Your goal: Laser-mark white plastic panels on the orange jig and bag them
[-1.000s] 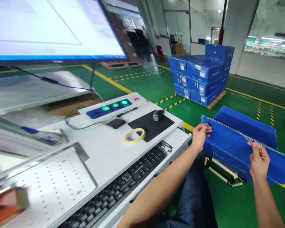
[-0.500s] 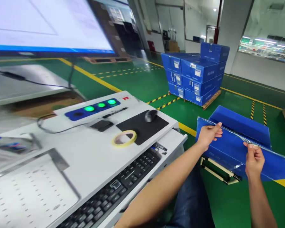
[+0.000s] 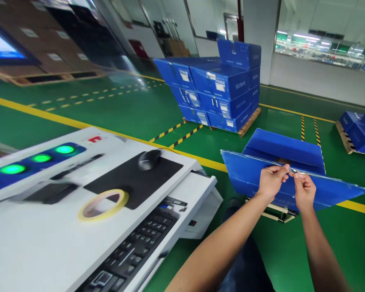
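An open blue box (image 3: 249, 174) stands to the right of the desk on a low frame with pale bars, its near flap tilted up. Above that flap's top edge, my left hand (image 3: 272, 181) is closed, thumb and fingers pinched on a thin strip. Close beside it on the right, my right hand (image 3: 304, 190) pinches the same thin strip (image 3: 292, 171), which looks clear or silvery. The fingertips of both hands nearly meet. The strip is small, and its ends are hidden by the fingers.
On the white desk (image 3: 63, 247) lie a yellow tape roll (image 3: 103, 205), a black mouse (image 3: 149, 159) on a mat and a device with green lights (image 3: 41, 158). A keyboard (image 3: 134, 247) sits in the tray below. Stacked blue boxes (image 3: 222, 87) stand on a pallet behind.
The view has swung right. My hands, apart along the flap before, have come together, with the right hand moving in toward the left.
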The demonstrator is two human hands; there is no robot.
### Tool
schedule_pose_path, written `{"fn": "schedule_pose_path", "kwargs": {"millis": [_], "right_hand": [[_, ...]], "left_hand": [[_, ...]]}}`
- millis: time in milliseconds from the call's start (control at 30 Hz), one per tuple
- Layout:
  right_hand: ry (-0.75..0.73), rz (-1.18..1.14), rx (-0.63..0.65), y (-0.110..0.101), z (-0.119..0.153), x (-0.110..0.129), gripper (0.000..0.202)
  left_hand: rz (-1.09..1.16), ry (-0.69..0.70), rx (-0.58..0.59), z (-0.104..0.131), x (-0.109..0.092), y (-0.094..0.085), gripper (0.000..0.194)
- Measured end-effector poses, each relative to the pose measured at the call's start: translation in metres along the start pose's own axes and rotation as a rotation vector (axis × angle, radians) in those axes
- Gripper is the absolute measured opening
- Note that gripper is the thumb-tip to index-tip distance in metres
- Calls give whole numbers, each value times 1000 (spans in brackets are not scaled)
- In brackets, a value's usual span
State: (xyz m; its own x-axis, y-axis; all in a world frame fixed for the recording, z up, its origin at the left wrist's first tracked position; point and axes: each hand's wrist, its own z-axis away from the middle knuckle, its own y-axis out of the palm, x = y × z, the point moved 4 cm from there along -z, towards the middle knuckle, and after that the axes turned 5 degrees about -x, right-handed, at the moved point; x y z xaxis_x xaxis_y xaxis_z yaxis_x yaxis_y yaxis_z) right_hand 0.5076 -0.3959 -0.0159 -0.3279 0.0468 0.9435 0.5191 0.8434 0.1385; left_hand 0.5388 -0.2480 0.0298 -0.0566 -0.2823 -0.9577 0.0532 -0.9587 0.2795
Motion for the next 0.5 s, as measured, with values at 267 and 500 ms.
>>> {"fn": "schedule_pose_path", "kwargs": {"millis": [267,500], "right_hand": [[14,-71,2,-1,-7,-3,48],[26,-63,33,-4,-5,-1,51]], "left_hand": [[72,99,12,-2,11,0,54],[127,162,-2,6,17,0,50]]}}
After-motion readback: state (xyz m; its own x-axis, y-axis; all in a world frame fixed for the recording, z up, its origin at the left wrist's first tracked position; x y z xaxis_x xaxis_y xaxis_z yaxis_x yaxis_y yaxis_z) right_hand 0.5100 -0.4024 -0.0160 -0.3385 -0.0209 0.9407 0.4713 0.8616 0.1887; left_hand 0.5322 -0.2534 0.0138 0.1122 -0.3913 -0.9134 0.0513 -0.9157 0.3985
